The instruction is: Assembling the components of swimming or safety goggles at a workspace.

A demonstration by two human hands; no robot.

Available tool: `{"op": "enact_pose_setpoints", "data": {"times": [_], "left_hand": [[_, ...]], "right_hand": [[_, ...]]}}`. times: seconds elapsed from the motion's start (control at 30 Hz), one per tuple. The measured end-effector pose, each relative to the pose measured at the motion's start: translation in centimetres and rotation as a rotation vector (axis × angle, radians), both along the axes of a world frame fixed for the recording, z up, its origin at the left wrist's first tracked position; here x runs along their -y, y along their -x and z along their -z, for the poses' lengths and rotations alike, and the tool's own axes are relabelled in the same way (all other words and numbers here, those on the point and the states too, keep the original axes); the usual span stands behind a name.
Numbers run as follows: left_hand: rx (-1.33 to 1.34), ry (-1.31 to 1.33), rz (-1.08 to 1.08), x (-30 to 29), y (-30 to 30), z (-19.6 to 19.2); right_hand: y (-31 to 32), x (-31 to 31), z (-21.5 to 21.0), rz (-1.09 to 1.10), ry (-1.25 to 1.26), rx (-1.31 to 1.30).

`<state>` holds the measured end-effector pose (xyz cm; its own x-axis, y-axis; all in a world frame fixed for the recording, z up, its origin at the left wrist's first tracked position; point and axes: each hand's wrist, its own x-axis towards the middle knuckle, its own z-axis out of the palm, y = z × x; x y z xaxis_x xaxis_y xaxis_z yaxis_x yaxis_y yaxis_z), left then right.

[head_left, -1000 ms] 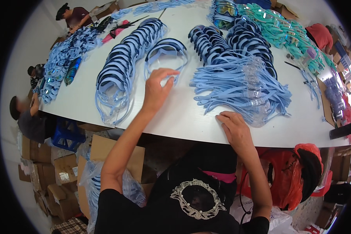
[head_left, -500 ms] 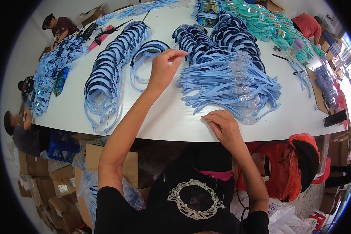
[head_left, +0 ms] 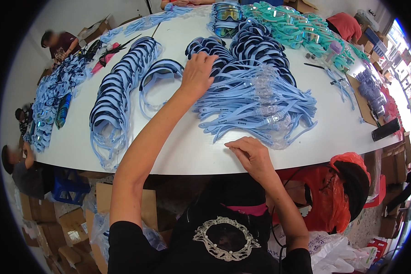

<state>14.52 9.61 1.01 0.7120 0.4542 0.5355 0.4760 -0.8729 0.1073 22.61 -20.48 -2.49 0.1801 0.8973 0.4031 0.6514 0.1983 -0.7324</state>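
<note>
My left hand (head_left: 198, 75) is over the near end of a stack of dark-lensed, light-blue goggles (head_left: 207, 47). Its bent fingers are apart, with nothing visible between them; whether they touch the goggles I cannot tell. To its left lies a single pair of light-blue goggles (head_left: 165, 68) with its strap looped toward me. A heap of light-blue straps (head_left: 242, 109) with clear plastic buckles spreads to the right of my left hand. Just in front of this heap, near the table edge, my right hand (head_left: 252, 155) is closed, fingertips together, with nothing visible in it.
A long row of nested goggles (head_left: 112, 96) runs along the left of the white table (head_left: 178, 150). Green goggles (head_left: 301, 29) are piled at the far right. A black cylinder (head_left: 385, 129) lies near the right edge. Other people work around the table.
My left hand has turned from a raised pinch to loosely bent fingers over the goggle stack. My right hand stays by the table edge. The whole view has shifted slightly.
</note>
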Motion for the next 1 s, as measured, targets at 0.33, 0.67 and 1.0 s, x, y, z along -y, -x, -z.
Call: {"op": "enact_pose_setpoints", "data": {"times": [0.33,0.67,1.0], "left_hand": [[0.056,0.217,-0.011,-2.9,2.1,1.4],[0.059,0.161,-0.129,3.4,7.5,1.3],[0.154,0.129,0.104,6.6,9.9,0.7]], "right_hand": [[-5.1,-12.4,-5.0,0.211,-0.224,0.264],[-6.9,-13.2,-3.3,0.435,-0.044,0.44],[-7.4,-13.3,-2.4,0.311,-0.273,0.449]]}}
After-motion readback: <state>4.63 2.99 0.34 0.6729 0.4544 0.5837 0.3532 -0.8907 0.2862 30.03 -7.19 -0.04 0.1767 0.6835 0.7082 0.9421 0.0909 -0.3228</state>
